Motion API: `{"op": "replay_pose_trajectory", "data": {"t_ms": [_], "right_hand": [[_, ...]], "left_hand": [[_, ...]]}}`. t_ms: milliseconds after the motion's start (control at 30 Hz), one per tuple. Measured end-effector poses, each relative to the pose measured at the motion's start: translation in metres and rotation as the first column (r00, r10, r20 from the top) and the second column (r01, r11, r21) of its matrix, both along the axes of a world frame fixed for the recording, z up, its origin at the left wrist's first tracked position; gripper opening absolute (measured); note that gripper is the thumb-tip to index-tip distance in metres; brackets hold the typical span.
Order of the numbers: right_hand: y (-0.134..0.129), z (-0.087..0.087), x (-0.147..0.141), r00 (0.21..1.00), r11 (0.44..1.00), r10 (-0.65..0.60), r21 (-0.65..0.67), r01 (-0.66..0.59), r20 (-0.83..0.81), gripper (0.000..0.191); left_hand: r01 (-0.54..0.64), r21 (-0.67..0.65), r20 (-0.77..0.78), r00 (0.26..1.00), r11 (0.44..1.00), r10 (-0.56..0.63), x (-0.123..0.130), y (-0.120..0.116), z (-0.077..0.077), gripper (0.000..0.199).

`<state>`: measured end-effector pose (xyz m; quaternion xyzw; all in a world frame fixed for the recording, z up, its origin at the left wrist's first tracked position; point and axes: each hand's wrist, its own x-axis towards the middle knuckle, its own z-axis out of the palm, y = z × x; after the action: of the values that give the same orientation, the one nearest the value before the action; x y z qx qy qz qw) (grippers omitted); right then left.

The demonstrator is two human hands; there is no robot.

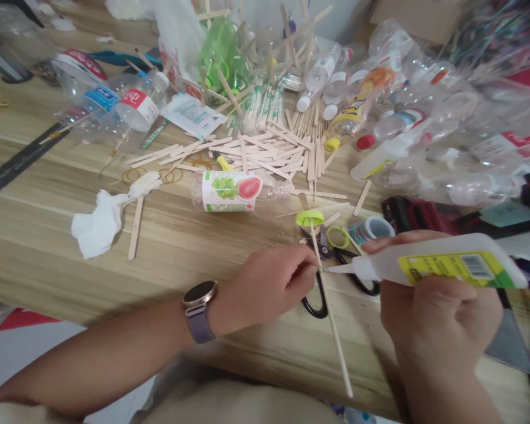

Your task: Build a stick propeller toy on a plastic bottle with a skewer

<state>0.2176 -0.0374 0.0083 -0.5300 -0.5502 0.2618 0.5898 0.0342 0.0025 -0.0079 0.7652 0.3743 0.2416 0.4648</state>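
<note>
My left hand [267,285], with a watch on its wrist, is closed in a pinch at a thin wooden stick [335,335]; exactly what its fingertips hold is hidden. A yellow-green ring-shaped cap [310,218] sits at the stick's far end. My right hand [437,312] is wrapped round a white glue bottle [433,259] with a yellow label. The bottle lies nearly level, its nozzle tip touching or very near the stick beside my left fingertips. Black-handled scissors [320,300] lie beneath the stick.
A labelled plastic bottle [232,191] lies mid-table, before a pile of craft sticks [265,153]. White tissue [99,224] is at the left. Many clear bottles [459,147] crowd the back right, near a red and black tool [424,215] and a tape roll [371,228].
</note>
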Motion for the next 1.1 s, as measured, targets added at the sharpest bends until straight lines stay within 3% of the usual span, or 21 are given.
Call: {"op": "replay_pose_trajectory", "data": {"t_ms": [200,433,533,600,700,767,833,900,967,1000,1100], "right_hand": [[0.003,-0.004,0.000,0.979,0.998,0.018,-0.060,-0.031,-0.202,0.019],[0.006,-0.012,0.005,0.963,0.991,0.086,-0.077,-0.109,-0.257,0.029],[0.007,-0.014,0.006,0.960,0.989,0.111,-0.061,-0.131,-0.258,0.028],[0.008,-0.014,0.006,0.961,0.987,0.129,-0.057,-0.147,-0.243,0.026],[0.009,-0.015,0.006,0.957,0.985,0.134,-0.071,-0.157,-0.256,0.027],[0.010,-0.015,0.005,0.952,0.984,0.143,-0.069,-0.167,-0.272,0.028],[0.011,-0.014,0.005,0.950,0.983,0.150,-0.059,-0.172,-0.274,0.027],[0.011,-0.014,0.005,0.952,0.983,0.152,-0.061,-0.174,-0.267,0.028],[0.011,-0.013,0.004,0.952,0.983,0.164,-0.042,-0.180,-0.258,0.030],[0.011,-0.013,0.004,0.952,0.982,0.170,-0.035,-0.185,-0.255,0.031],[0.010,-0.013,0.002,0.952,0.982,0.166,-0.041,-0.182,-0.257,0.031]], "left_hand": [[-0.048,-0.220,0.086,0.994,0.974,0.069,0.001,0.002,0.005,0.015],[-0.046,-0.160,-0.041,0.998,0.986,0.040,-0.002,0.001,0.007,0.013],[-0.085,-0.058,-0.183,0.980,0.995,0.073,-0.003,0.000,0.008,0.029],[-0.092,0.092,-0.240,0.964,0.992,0.112,-0.004,-0.002,0.009,0.038],[-0.129,0.414,-0.210,0.950,0.901,0.233,-0.007,-0.006,0.013,0.031],[-0.183,0.500,-0.164,0.940,0.847,0.300,-0.010,-0.009,0.018,0.015],[-0.164,0.340,-0.189,0.953,0.926,0.238,-0.012,-0.012,0.022,0.016],[-0.057,-0.018,-0.208,0.977,0.998,0.052,-0.012,-0.013,0.025,0.027],[0.038,-0.344,-0.150,0.984,0.938,-0.095,-0.010,-0.014,0.026,0.032],[0.058,-0.444,-0.109,0.987,0.894,-0.118,-0.008,-0.014,0.025,0.032],[0.051,-0.596,-0.035,0.995,0.801,-0.089,-0.003,-0.015,0.022,0.034]]}}
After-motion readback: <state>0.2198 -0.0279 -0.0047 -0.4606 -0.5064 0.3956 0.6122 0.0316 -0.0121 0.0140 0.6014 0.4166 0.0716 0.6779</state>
